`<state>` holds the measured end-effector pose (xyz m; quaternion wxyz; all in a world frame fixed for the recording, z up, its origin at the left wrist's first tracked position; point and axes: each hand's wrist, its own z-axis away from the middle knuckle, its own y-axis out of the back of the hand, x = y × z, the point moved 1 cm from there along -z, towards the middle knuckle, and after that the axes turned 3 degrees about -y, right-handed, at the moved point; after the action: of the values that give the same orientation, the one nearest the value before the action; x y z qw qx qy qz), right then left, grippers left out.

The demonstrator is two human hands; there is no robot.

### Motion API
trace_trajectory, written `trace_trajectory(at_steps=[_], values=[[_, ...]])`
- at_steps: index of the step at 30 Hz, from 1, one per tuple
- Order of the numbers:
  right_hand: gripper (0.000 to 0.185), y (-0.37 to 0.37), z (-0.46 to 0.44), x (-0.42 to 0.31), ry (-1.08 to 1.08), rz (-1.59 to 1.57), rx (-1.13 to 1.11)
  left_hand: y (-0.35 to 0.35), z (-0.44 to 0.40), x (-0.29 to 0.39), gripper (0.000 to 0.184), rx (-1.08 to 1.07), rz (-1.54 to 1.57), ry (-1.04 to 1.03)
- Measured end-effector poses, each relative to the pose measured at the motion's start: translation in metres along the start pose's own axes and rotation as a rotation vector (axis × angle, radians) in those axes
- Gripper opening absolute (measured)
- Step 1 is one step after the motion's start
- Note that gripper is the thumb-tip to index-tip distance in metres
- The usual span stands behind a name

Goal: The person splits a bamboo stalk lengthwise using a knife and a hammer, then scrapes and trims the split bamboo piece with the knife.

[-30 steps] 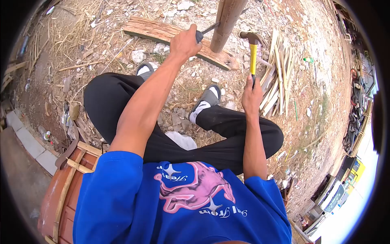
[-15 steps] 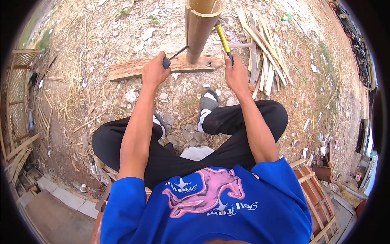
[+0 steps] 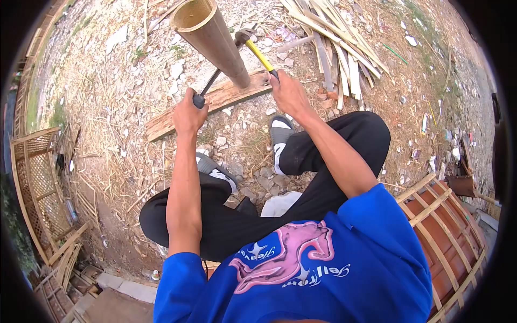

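My left hand (image 3: pixel 188 113) is closed round the black handle of a long, narrow-bladed knife (image 3: pixel 211 82). Its blade runs up to the bamboo pole (image 3: pixel 218 48) and passes out of sight behind it. The pole is thick and hollow, leaning with its open end up and to the left, and its foot rests on a weathered wooden plank (image 3: pixel 177 116). In my right hand (image 3: pixel 290 96) is a hammer (image 3: pixel 261 56) with a yellow and black handle. The hammer's head is beside the pole's right side; whether it touches the blade I cannot tell.
A pile of split bamboo strips (image 3: pixel 344 43) lies at the upper right. Stones and dry debris cover the ground around my feet. To the left stands a lattice panel (image 3: pixel 40 183); a slatted wooden frame (image 3: pixel 441 231) is at my right.
The pole's top has tilted left in view, and the hammer's head now shows beside it. Both hands appear further left and slightly lower, as the whole view has also shifted.
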<state>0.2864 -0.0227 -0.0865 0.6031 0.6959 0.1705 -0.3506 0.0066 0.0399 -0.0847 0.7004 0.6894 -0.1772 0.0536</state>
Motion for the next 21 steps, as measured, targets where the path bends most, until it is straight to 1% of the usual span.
trace_trajectory(at_steps=[3,4,7,9,10,12,13,14,16,18,19,21], values=[[0.031,0.036,-0.005,-0.033,-0.014,-0.041,-0.058,-0.003,-0.002,-0.01,0.04,-0.018,0.044,0.012],[0.032,0.042,-0.006,-0.044,-0.012,-0.058,-0.03,-0.003,0.0,-0.011,0.041,-0.011,0.076,0.013],[0.032,0.033,-0.008,-0.047,0.008,-0.135,0.028,-0.006,0.005,-0.016,0.039,0.011,0.083,0.024],[0.033,0.005,0.0,-0.02,0.017,-0.018,-0.003,-0.008,0.007,-0.021,0.039,0.02,0.101,0.024],[0.033,0.003,-0.001,-0.017,0.027,0.042,-0.011,-0.009,0.006,-0.021,0.039,0.037,0.095,0.025],[0.034,0.0,-0.007,-0.014,0.014,0.026,-0.055,-0.012,0.006,-0.023,0.038,0.058,0.067,0.059],[0.035,0.002,-0.012,-0.017,0.009,0.02,-0.071,-0.01,0.002,-0.024,0.038,0.058,0.087,0.062],[0.037,0.017,-0.02,-0.036,-0.016,-0.056,-0.057,-0.009,-0.001,-0.026,0.038,0.056,0.109,0.067],[0.036,0.054,-0.038,-0.079,0.132,-0.12,0.087,-0.011,0.003,-0.028,0.037,0.058,0.135,0.066],[0.034,0.088,-0.054,-0.122,0.313,-0.259,0.267,-0.009,0.005,-0.026,0.037,0.064,0.126,0.056],[0.031,0.098,-0.063,-0.137,0.529,-0.327,0.469,-0.008,0.006,-0.023,0.037,0.068,0.12,0.051],[0.029,0.091,-0.095,-0.137,0.897,-0.4,0.703,-0.004,0.007,-0.017,0.039,0.033,0.103,0.074]])
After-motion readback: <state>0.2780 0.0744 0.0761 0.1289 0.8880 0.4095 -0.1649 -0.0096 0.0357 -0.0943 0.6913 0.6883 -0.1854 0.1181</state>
